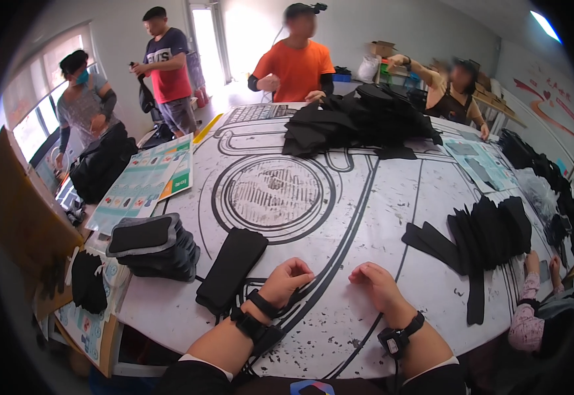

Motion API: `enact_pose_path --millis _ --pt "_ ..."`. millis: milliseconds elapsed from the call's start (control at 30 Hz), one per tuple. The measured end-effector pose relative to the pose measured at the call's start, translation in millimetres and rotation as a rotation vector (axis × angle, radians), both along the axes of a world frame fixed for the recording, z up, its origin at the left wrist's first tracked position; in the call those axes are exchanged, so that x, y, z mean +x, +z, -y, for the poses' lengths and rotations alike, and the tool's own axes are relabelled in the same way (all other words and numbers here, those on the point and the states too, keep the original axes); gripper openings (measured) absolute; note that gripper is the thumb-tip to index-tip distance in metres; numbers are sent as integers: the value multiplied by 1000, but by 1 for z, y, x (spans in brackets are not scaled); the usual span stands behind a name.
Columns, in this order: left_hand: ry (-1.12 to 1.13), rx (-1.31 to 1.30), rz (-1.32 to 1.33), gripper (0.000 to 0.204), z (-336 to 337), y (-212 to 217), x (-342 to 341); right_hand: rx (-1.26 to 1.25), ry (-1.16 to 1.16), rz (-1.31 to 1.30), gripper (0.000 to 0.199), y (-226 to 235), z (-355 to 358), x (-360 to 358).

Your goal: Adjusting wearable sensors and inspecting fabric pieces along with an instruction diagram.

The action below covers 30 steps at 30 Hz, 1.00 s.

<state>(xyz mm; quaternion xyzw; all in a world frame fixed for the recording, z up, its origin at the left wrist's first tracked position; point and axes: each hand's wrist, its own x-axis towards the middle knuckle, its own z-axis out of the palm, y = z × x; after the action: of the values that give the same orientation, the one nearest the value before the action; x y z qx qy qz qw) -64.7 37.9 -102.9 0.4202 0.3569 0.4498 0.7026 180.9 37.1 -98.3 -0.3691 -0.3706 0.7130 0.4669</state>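
Above the table, my left hand [287,283] has its fingers curled in toward the thumb, and nothing shows in it. Facing it across a gap, my right hand [379,286] is loosely curled too, with nothing visible in it. Just left of my left hand lies a folded stack of black fabric [233,266]. Farther left is a taller pile of grey and black fabric pieces [152,247]. To the right of my right hand, a row of black fabric strips [487,234] leans together, some strips sticking out toward me.
A big heap of black fabric pieces [366,122] covers the table's far side. The white table cover [372,224] bears a printed car drawing. Printed sheets [139,184] lie at the left. Several people stand around, including one in an orange shirt [293,69]; a pink sleeve [525,322] reaches in at right.
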Motion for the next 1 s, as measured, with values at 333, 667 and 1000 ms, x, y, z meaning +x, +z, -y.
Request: enact_pose_path --millis 333,667,1000 --pt "73 -7 -1 12 3 4 6 5 42 2 20 0 -1 3" --pt "93 60 -104 11 -2 -4 -6 50 0 12 17 -11 -11 -8" --pt "183 182 230 8 19 86 -24 38 -52 -54 17 -3 2 -5"
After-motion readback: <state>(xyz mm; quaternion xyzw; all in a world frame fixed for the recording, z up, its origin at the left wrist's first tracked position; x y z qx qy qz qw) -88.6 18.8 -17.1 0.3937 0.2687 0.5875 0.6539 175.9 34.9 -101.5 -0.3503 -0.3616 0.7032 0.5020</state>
